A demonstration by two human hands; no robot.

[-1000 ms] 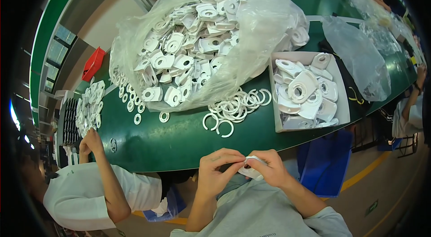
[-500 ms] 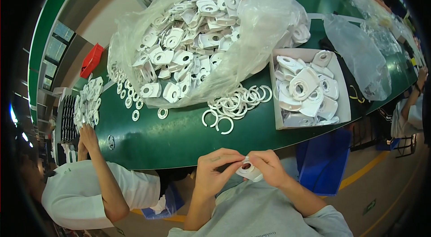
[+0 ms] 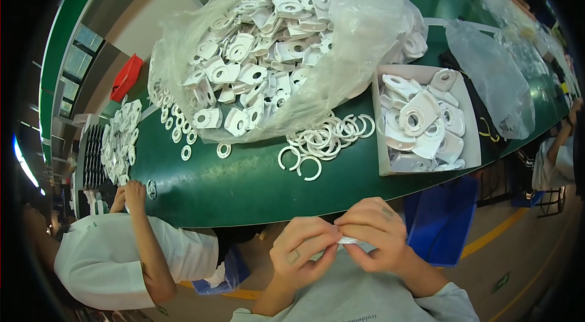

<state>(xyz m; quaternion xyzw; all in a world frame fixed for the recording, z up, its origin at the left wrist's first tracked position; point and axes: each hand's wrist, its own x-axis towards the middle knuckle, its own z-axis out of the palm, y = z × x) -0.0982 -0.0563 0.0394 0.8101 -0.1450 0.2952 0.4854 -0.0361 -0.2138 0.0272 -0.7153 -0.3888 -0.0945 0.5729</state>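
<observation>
Between my fingertips, just off the table's front edge, is a white plastic part (image 3: pixel 347 240), seen nearly edge-on and mostly covered by my fingers. My left hand (image 3: pixel 306 250) pinches it from one side, my right hand (image 3: pixel 376 233) from the other, thumbs below and fingers above. Beyond my hands, a loose pile of white open rings (image 3: pixel 326 139) lies on the green table (image 3: pixel 256 191). To its right stands a white box (image 3: pixel 477 133) holding several white plastic parts with round holes (image 3: pixel 419 113).
A large clear plastic bag (image 3: pixel 359 35) full of similar white parts sits at the back. Small white washers (image 3: pixel 186 152) lie at its left. A co-worker (image 3: pixel 122 255) sits at my left. A blue bin (image 3: pixel 440 218) stands below the edge at right. A red tray (image 3: pixel 127 78) is far left.
Both my hands have closed in round the white part, which has tipped from showing its holed face to nearly edge-on. The co-worker's hands have drawn back from the stack at left.
</observation>
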